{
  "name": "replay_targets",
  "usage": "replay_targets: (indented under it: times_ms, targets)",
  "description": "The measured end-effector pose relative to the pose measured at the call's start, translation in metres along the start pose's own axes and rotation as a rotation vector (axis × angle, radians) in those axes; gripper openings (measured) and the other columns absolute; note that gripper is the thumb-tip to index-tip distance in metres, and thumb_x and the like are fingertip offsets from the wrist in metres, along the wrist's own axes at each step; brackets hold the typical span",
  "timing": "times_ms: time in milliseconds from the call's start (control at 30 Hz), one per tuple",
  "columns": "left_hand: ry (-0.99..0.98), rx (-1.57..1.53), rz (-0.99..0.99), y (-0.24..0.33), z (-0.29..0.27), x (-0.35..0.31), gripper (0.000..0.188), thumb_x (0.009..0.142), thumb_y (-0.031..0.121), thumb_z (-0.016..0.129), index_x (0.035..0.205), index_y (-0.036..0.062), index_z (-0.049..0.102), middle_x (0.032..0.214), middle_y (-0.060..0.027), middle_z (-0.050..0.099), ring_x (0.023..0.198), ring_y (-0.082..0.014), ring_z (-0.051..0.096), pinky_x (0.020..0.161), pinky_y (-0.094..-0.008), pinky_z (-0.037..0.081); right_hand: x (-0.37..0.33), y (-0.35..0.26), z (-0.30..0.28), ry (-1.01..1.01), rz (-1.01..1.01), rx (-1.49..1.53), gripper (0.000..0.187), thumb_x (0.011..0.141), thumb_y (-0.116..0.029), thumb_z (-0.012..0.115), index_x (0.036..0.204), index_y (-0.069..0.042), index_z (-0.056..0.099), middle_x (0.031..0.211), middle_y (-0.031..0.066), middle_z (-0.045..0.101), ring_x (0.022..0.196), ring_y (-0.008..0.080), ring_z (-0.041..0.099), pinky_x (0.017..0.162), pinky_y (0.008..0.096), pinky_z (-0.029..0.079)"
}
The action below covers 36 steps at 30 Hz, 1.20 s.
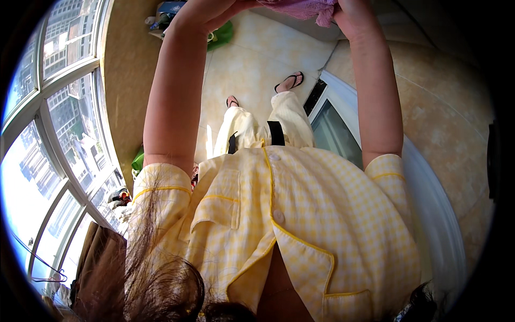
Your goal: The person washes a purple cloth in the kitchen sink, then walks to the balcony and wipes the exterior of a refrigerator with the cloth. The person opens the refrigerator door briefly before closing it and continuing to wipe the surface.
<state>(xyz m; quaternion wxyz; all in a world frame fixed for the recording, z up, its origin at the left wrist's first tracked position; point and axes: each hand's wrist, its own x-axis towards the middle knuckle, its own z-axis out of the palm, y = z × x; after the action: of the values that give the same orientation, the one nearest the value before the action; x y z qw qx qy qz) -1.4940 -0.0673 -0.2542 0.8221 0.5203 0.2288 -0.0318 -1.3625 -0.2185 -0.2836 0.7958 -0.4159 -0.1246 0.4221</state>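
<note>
A pink towel [303, 7] with a fluffy texture is held up between my two hands at the top edge of the head view, and most of it is cut off there. My left hand [217, 12] reaches in from the left side, its thumb side running toward the towel. On the other side, my right hand [350, 12] meets the towel's right end, where a crumpled corner hangs down. The fingertips of both hands lie outside the picture. Both arms are stretched forward and raised.
Tall windows [70, 102] line the left side. Beneath me is a beige tiled floor [252, 48]. A white-framed glass door [335, 129] stands at the right, near my sandalled feet. A green bag [221, 36] and assorted items sit at the far left.
</note>
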Motion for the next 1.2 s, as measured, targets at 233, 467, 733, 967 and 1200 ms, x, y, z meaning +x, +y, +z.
replay_targets:
  times_ms: [233,467,733,967,1200]
  targets:
    - [0.030,0.077,0.019,0.006,0.006,0.007,0.033,0.092,0.023,0.051,0.112,-0.0031,0.054,0.083,-0.0029,0.058,0.076,-0.0103,0.057,0.073,-0.0246,0.048,0.004,-0.005,-0.003,0.025,-0.021,-0.025,0.030,0.087,-0.014,0.057,0.116,-0.010,0.052,0.083,0.0025,0.056,0.078,0.0103,0.055,0.069,0.0237,0.047]
    - [0.017,0.086,0.039,0.006,0.008,0.006,0.033,0.092,0.023,0.052,0.111,-0.0038,0.054,0.086,-0.0041,0.059,0.078,-0.0110,0.058,0.075,-0.0253,0.049,0.001,-0.006,-0.001,0.053,-0.019,-0.012,0.030,0.087,-0.012,0.056,0.117,-0.010,0.053,0.085,0.0019,0.055,0.078,0.0099,0.055,0.069,0.0237,0.047]
    - [0.120,0.046,0.051,0.008,0.025,0.007,0.034,0.091,0.023,0.052,0.112,-0.0038,0.054,0.089,-0.0049,0.060,0.075,-0.0101,0.057,0.073,-0.0246,0.049,0.009,-0.001,-0.002,0.049,0.001,0.021,0.029,0.087,-0.010,0.057,0.115,-0.008,0.054,0.096,0.0006,0.056,0.083,0.0101,0.053,0.073,0.0242,0.047]
    - [0.075,0.084,0.086,-0.006,0.008,0.017,0.034,0.092,0.022,0.051,0.114,-0.0039,0.054,0.099,-0.0075,0.061,0.086,-0.0129,0.059,0.078,-0.0248,0.049,0.015,0.001,0.000,0.049,0.007,0.016,0.031,0.087,-0.010,0.056,0.118,-0.008,0.051,0.098,0.0004,0.054,0.085,0.0093,0.052,0.074,0.0233,0.046]
    - [0.048,0.029,0.126,-0.004,0.017,0.016,0.033,0.092,0.020,0.050,0.115,-0.0037,0.052,0.105,-0.0099,0.059,0.094,-0.0161,0.058,0.083,-0.0270,0.047,0.015,0.004,0.002,0.029,0.022,-0.028,0.030,0.088,-0.013,0.054,0.118,-0.007,0.050,0.097,0.0002,0.053,0.086,0.0088,0.052,0.075,0.0222,0.045]
